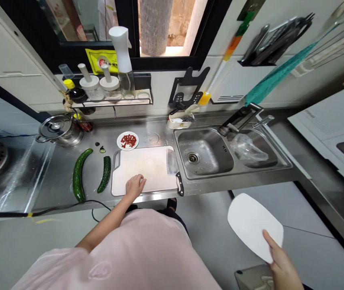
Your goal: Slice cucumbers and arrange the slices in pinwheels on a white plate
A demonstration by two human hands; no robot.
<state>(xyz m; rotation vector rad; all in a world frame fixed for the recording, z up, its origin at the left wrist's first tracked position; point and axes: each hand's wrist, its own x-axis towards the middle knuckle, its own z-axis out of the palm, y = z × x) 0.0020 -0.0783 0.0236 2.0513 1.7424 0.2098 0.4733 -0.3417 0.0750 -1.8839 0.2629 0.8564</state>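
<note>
My left hand (135, 186) rests on the near part of a white cutting board (156, 161), its fingers loosely curled in with nothing seen in them. Out to the right, over the floor, my right hand (277, 257) grips a white plate (252, 223) by its edge, thumb on top. A cleaver (171, 161) with a black handle lies along the board's right side. Left of the board are a short bumpy cucumber (104, 174) and a longer, smoother green cucumber (79, 173). Small cut-off cucumber ends (102, 149) lie behind them. Chopped red pieces fill a small white plate (119, 141).
A lidded steel pot (60, 131) stands at the back left, below a condiment rack (114, 104). To the right is a double sink (208, 167) with a tap (238, 121) and a clear plastic bag (247, 148). A black cable (66, 207) runs along the counter's front edge.
</note>
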